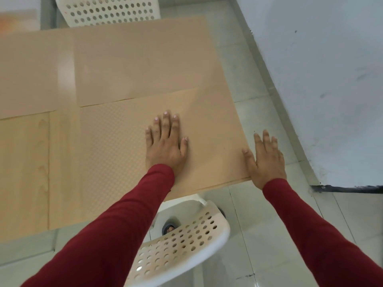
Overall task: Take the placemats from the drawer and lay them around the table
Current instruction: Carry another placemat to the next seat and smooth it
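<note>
Three tan placemats lie on the light wooden table (22, 166). The near placemat (116, 154) covers the table's near right corner. My left hand (165, 143) presses flat on it with fingers straight. My right hand (265, 160) lies flat at the mat's right edge, thumb on the corner, fingers past the table edge. A second placemat (143, 61) lies beyond it on the far right side. A third placemat (31, 75) lies on the left. No drawer is in view.
A white perforated chair (180, 241) stands right below me at the table's near edge. Another white perforated chair (107, 11) is at the far side. Pale floor tiles (255, 85) and a white wall (323, 69) are on the right.
</note>
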